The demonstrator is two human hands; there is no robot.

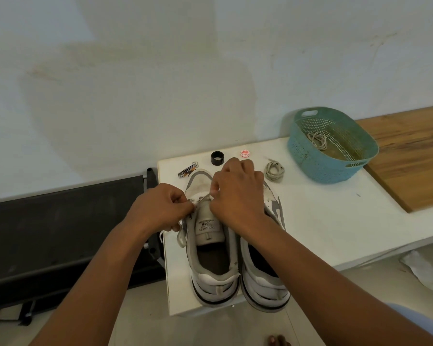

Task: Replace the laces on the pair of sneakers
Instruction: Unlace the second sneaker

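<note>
White lace [203, 197] is pinched by left hand [160, 208] and right hand [238, 193] at the left sneaker [210, 236], near the far eyelets. Lacing step judged underway. Next: ends evened, then crossed to the next eyelets.

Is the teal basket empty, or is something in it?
Not empty. A loose tangle of lace lies on the floor of the teal basket; nothing else shows inside it.
</note>
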